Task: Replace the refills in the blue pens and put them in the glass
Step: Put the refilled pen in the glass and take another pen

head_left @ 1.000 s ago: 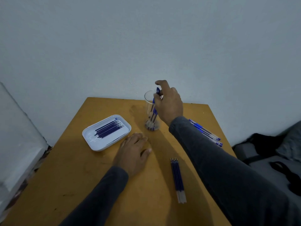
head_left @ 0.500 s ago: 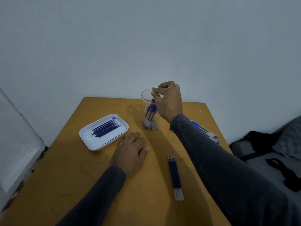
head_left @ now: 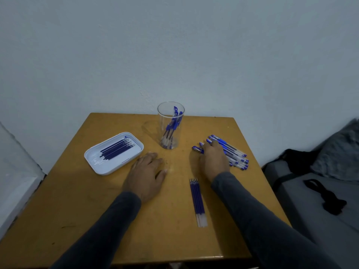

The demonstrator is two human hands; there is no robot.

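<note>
A clear, straight-sided glass (head_left: 170, 126) stands upright near the far edge of a square table (head_left: 81, 210) with a smooth, ochre-yellow top, and holds a few capped blue pens (head_left: 173, 123) leaning against its right wall, their tips down. To its left lies a shallow white tray (head_left: 92, 158) with rounded corners, glossy like plastic, carrying a row of thin dark-blue refills (head_left: 117, 148) set diagonally. Near the front, right of centre, another small bundle of refills (head_left: 196, 199) lies straight on the bare wood, dark along most of its length and pale and translucent at the near end. The left hand (head_left: 145, 174) rests flat on the table between tray and glass, fingers spread and relaxed, holding nothing. The right hand (head_left: 213, 160) lies palm down over the near end of a loose heap of blue pens (head_left: 232, 151) (clear barrels, blue caps and grips) to the right of the glass; its fingers touch the pens, but whether they have closed round one cannot be told. Both arms wear dark grey sleeves. Behind the table rises a plain pale wall; at the right lie grey fabric and a black strap (head_left: 326, 195).
</note>
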